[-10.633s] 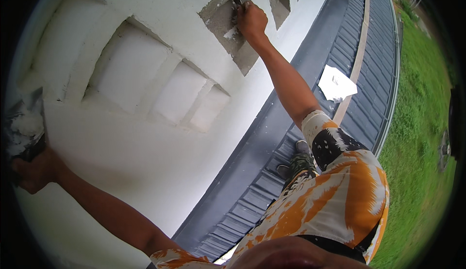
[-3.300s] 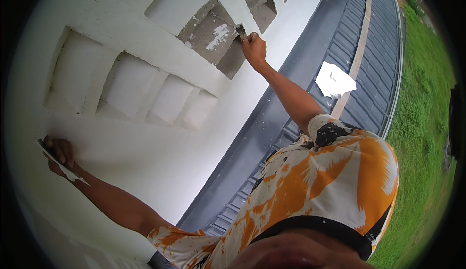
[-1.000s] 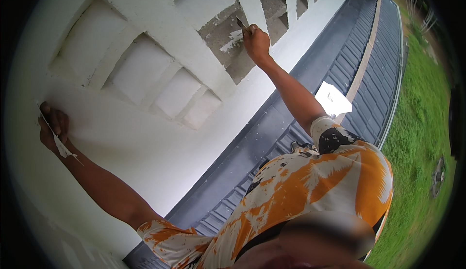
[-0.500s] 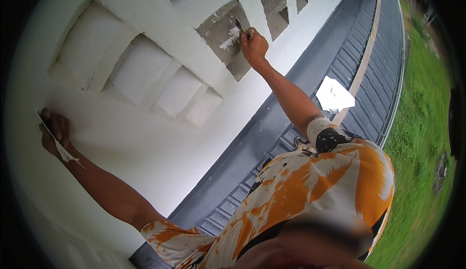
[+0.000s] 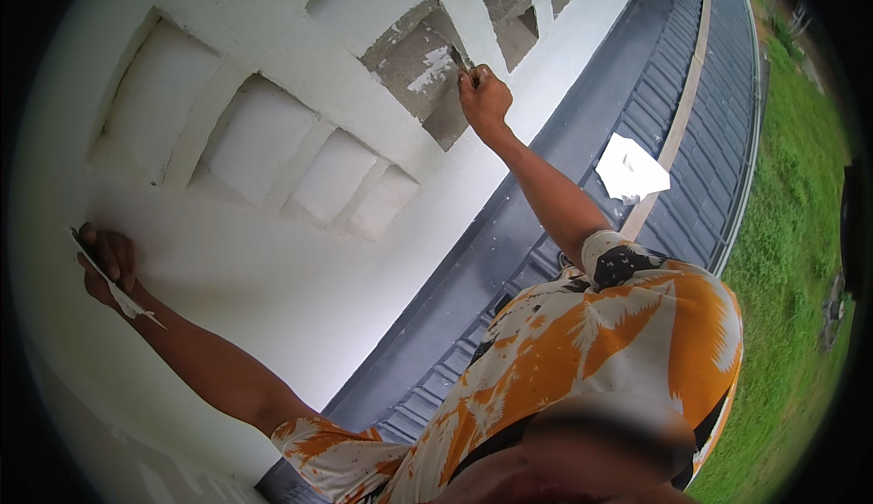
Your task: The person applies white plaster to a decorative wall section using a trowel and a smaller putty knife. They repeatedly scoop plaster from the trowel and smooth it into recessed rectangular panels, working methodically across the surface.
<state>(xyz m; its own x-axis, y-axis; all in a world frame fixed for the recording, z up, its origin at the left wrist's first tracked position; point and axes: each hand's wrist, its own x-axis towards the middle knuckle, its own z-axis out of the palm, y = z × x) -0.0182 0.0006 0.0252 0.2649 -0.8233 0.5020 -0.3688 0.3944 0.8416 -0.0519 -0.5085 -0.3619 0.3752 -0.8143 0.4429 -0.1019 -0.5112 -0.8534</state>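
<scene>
Right hand [image 5: 484,101] at twelve o'clock grips a putty knife [image 5: 459,59]; left hand [image 5: 107,263] at nine clutches a smeared flat plate [image 5: 114,284]; white sheet [image 5: 631,169] lies at two.

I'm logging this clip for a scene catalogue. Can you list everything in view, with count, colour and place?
wall: one, white, with recessed panels, left and centre
bare recess: one, grey with a white smear, upper centre
putty knife: one, dark, at the bare recess
flat board: one, smeared white, far left
metal roofing: grey ribbed sheets, right of the wall
paper sheet: one, white, on the roofing
grass: green, far right
shirt: orange and white patterned, bottom
right hand: holds the putty knife
left hand: holds the flat board
</scene>
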